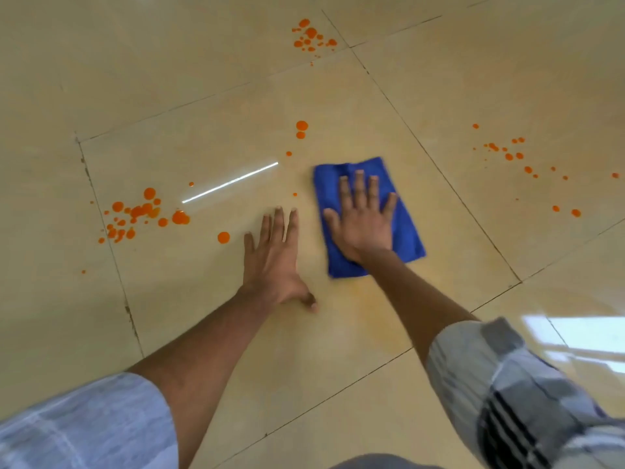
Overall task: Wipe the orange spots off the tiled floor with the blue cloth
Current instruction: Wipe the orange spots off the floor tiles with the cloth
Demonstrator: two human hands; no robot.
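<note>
A folded blue cloth (407, 238) lies flat on the beige tiled floor (203, 130) near the middle. My right hand (363, 221) presses down on it with fingers spread. My left hand (274, 258) rests flat on the bare tile just left of the cloth, holding nothing. Orange spots sit in clusters: a large one at the left (142, 214), one at the far top (311, 37), a scattered one at the right (517, 157). Two drops (301, 128) lie just beyond the cloth. A faint orange smear (372, 299) marks the tile below the cloth.
Dark grout lines (111, 245) divide the large tiles. A bright streak of reflected light (230, 182) crosses the tile left of the cloth, and a window reflection (588, 336) shines at the lower right. My pale sleeves fill the bottom corners.
</note>
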